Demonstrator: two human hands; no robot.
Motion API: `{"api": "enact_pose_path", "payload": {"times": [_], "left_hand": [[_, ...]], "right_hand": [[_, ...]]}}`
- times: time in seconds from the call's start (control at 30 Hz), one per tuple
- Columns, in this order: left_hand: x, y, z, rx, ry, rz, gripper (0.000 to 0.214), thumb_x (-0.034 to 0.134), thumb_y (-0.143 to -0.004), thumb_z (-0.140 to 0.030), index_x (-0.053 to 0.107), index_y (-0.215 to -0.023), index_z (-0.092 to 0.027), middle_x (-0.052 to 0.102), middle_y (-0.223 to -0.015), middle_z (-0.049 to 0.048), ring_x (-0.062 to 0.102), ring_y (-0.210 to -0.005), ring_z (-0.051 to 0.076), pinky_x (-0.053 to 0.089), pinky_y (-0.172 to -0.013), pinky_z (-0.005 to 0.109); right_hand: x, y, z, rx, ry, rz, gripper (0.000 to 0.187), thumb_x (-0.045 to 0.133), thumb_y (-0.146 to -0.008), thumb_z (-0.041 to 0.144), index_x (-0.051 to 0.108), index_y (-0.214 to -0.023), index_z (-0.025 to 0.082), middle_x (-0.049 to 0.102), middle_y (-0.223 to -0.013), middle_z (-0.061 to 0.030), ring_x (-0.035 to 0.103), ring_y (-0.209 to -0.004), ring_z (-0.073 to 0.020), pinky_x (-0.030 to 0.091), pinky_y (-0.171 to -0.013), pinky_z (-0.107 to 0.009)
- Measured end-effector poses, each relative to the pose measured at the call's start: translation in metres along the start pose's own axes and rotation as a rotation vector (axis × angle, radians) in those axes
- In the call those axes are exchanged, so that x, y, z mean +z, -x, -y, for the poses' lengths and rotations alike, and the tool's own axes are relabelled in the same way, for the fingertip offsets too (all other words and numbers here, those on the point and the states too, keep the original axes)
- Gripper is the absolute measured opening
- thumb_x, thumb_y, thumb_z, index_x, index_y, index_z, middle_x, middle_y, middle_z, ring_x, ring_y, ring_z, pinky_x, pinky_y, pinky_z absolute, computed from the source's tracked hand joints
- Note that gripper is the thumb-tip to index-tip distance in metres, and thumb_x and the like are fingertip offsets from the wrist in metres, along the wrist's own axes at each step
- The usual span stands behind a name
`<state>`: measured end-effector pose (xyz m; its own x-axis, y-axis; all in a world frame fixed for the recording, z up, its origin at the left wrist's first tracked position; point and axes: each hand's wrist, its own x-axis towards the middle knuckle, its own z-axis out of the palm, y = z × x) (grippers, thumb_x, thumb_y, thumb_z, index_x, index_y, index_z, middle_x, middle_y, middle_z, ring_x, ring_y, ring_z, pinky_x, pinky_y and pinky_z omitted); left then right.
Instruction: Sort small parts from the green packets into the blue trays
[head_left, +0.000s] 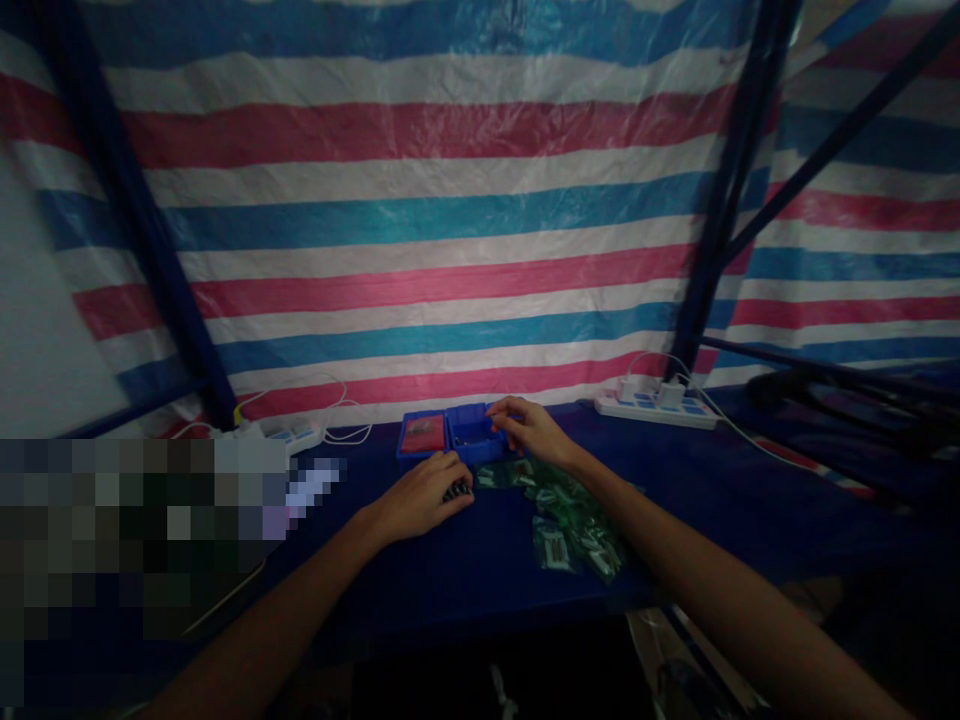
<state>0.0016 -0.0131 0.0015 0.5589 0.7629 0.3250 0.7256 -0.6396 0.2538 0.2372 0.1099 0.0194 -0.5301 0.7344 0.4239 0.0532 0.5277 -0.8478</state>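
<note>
My left hand (426, 497) rests on the blue table, its fingers curled round a dark cluster of small pieces (456, 490) whose kind I cannot make out. Just beyond it stands a blue plastic box (450, 430) with two compartments. A red insert (424, 434) fills the left compartment, and a few small bits lie in the right one. Over that right compartment's edge is my right hand (531, 430), thumb and fingers pinched together. Whatever it holds, if anything, is too small to name. Several small clear bags with little metal-looking parts (555, 545) lie below my right forearm.
White power strips with cables stand at the back right (660, 408) and back left (296, 436). A striped plastic sheet (450, 220) hangs behind the table between blue metal posts (709, 240). The lower left of the view is pixelated.
</note>
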Motion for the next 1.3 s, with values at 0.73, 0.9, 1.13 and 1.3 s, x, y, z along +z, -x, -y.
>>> {"api": "enact_pose_path", "payload": {"times": [0.73, 0.9, 1.13, 1.3], "left_hand": [[0.004, -0.001, 0.005, 0.029, 0.010, -0.003, 0.010, 0.058, -0.105, -0.031, 0.063, -0.110, -0.023, 0.063, -0.108, 0.0031, 0.059, -0.106, 0.021, 0.047, -0.094, 0.033], [0.005, -0.001, 0.006, 0.027, 0.006, -0.003, 0.011, 0.058, -0.105, -0.032, 0.063, -0.109, -0.023, 0.063, -0.108, 0.0031, 0.059, -0.105, 0.021, 0.047, -0.095, 0.034], [0.005, -0.001, 0.005, 0.036, 0.005, -0.009, 0.011, 0.057, -0.105, -0.031, 0.062, -0.111, -0.024, 0.063, -0.110, 0.0032, 0.059, -0.106, 0.021, 0.047, -0.096, 0.035], [0.006, -0.001, 0.006, 0.028, 0.004, -0.003, 0.010, 0.058, -0.105, -0.030, 0.063, -0.111, -0.024, 0.063, -0.110, 0.0026, 0.059, -0.106, 0.021, 0.046, -0.097, 0.035]], "right_hand": [[-0.002, -0.001, 0.003, 0.082, -0.226, -0.007, 0.032, 0.068, -0.090, 0.047, 0.068, -0.106, 0.018, 0.072, -0.089, -0.0038, 0.053, -0.048, -0.0084, 0.041, -0.040, -0.022], [-0.001, -0.003, -0.004, 0.066, -0.214, -0.012, 0.036, 0.065, -0.091, 0.049, 0.064, -0.111, 0.019, 0.069, -0.085, -0.0017, 0.051, -0.046, -0.0088, 0.040, -0.039, -0.021], [-0.002, -0.002, -0.008, -0.203, 0.239, -0.163, 0.024, 0.066, -0.093, 0.040, 0.064, -0.108, 0.021, 0.067, -0.089, -0.0015, 0.059, -0.066, -0.0142, 0.047, -0.060, -0.027], [-0.003, 0.001, -0.004, -0.315, 0.447, -0.152, 0.015, 0.069, -0.092, 0.031, 0.062, -0.102, 0.021, 0.065, -0.084, -0.0008, 0.058, -0.072, -0.0166, 0.045, -0.069, -0.030]]}}
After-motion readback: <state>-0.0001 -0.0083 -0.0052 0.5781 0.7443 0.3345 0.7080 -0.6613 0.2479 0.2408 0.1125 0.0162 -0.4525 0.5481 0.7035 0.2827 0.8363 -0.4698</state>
